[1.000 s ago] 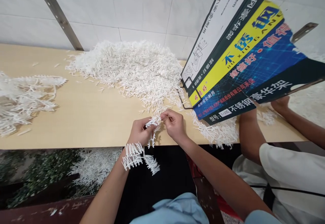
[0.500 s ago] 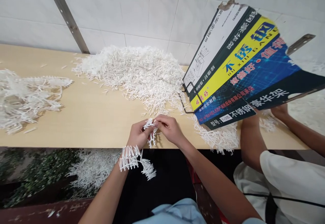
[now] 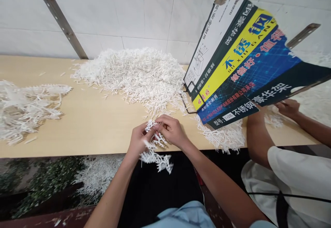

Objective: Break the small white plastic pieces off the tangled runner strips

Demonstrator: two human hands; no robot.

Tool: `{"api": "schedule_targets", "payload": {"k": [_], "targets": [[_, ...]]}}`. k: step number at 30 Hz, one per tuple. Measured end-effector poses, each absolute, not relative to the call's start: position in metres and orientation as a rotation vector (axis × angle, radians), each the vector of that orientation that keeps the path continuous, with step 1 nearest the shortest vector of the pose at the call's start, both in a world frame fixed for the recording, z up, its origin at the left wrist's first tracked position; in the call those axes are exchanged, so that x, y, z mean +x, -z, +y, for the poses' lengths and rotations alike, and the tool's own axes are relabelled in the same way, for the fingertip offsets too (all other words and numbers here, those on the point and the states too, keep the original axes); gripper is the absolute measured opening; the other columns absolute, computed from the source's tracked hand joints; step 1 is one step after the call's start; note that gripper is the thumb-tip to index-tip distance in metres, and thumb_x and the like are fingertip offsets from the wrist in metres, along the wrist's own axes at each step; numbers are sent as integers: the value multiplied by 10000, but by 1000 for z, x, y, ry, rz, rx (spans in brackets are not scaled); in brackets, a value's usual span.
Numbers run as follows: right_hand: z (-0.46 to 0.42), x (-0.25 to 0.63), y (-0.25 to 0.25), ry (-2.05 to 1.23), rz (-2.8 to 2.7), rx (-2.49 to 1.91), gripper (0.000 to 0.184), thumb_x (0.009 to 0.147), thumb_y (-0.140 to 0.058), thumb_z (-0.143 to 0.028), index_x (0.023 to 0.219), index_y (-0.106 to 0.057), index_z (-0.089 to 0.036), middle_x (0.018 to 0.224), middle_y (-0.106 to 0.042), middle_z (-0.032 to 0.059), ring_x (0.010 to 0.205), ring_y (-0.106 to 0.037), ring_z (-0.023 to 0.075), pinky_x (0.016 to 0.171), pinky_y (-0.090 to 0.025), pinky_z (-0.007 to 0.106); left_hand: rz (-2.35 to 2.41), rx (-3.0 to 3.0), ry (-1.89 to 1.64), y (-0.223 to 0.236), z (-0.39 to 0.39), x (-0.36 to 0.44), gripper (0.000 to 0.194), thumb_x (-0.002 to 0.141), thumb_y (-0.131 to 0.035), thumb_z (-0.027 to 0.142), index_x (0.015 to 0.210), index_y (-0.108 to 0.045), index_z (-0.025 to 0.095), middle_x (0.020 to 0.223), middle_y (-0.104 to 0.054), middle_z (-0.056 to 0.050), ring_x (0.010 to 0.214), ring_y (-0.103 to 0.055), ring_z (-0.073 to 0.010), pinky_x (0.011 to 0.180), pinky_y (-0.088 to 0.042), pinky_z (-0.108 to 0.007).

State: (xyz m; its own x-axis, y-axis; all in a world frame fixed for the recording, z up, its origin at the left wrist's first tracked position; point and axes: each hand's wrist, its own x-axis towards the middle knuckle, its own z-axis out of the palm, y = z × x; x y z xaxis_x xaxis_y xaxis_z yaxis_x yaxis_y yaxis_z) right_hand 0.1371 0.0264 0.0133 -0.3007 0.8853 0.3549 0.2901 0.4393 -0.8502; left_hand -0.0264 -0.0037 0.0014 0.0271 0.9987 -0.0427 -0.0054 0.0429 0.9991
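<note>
Over the table's front edge, my left hand (image 3: 137,139) is closed around a white plastic strip (image 3: 157,160) lined with thin prongs. Part of the strip dangles below the hand, and a small bunch of white prongs shows between thumb and fingers. My right hand (image 3: 172,131) meets it from the right, its thumb and fingertips pinched together at the strip. What exactly the right fingertips grip is partly hidden. Just beyond both hands spreads a large heap of loose white plastic prongs (image 3: 134,71).
Tangled white strips (image 3: 28,107) lie at the left on the wooden table (image 3: 98,124). A printed cardboard sheet (image 3: 240,62) stands tilted in a black wire holder (image 3: 190,99). Behind it, another person's hand (image 3: 288,108) is at more white pieces. Green foliage (image 3: 49,183) sits below the table.
The dangling strip has swung from my left wrist toward the right, and now hangs between my forearms. Both hands stay together; the view has shifted slightly.
</note>
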Motion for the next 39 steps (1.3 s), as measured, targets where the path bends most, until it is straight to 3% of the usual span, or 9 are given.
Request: {"api": "schedule_targets", "payload": {"k": [4,9,13,15,20,30,34,36,39], "targets": [[29,143,-1,-804,-1655,-1130,214,902,-678,-312,719,-712,-206,723,-674,42,686,-614,193,629,-460,315,1223,1326,-1077,1,-2,-24,301,867,-704,396,684,-684,159,578,-650,0,500,-593,-143,516,-436,-235],[38,150,6,-808,-1266,-1229,279,990,-496,-361,816,-650,-206,802,-660,48,592,-541,151,527,-420,278,1206,1267,-1083,4,-4,-25,301,842,-706,365,624,-662,164,597,-667,-14,506,-611,-158,526,-460,-251],[34,144,-6,-796,-1531,-1119,295,960,-598,-334,1233,-648,-232,1253,-680,108,1015,-654,214,703,-526,288,1196,1179,-1209,2,-4,-26,283,831,-714,380,658,-685,157,614,-671,-15,550,-604,-159,566,-471,-259],[29,140,-12,-821,-1721,-1037,346,963,-612,-330,1297,-647,-247,1261,-691,97,1077,-651,225,741,-531,295,1199,1181,-1247,2,-3,-26,264,837,-715,378,698,-700,155,636,-683,-14,581,-604,-158,590,-473,-258],[25,140,-9,-834,-1728,-1113,155,913,-671,-292,813,-746,-200,781,-726,39,737,-655,190,676,-479,304,1229,1231,-1186,2,-1,-24,295,860,-718,404,702,-694,156,632,-675,-7,583,-601,-149,583,-455,-245],[42,153,14,-786,-1145,-1225,266,957,-563,-396,773,-613,-210,660,-569,-6,573,-505,145,522,-391,264,1207,1177,-1188,2,-7,-25,334,826,-732,346,569,-627,160,529,-591,13,476,-518,-110,495,-382,-226],[40,148,5,-701,-1403,-1215,160,948,-608,-356,987,-664,-210,965,-698,69,859,-639,206,675,-495,290,1217,1143,-1242,3,-7,-25,331,856,-713,377,618,-653,155,560,-611,5,502,-536,-116,527,-416,-229],[35,144,-3,-662,-1518,-1175,260,959,-596,-335,1186,-656,-222,1193,-691,103,1038,-643,234,752,-518,308,1223,1116,-1261,4,-5,-24,313,852,-717,387,650,-667,153,570,-618,4,513,-539,-119,534,-425,-231],[29,142,-10,-795,-1694,-1078,267,986,-569,-355,1184,-698,-231,1146,-723,82,1000,-667,226,761,-515,309,1248,1091,-1297,5,-2,-22,306,842,-729,405,679,-670,153,573,-614,9,518,-537,-120,534,-422,-229]]}}
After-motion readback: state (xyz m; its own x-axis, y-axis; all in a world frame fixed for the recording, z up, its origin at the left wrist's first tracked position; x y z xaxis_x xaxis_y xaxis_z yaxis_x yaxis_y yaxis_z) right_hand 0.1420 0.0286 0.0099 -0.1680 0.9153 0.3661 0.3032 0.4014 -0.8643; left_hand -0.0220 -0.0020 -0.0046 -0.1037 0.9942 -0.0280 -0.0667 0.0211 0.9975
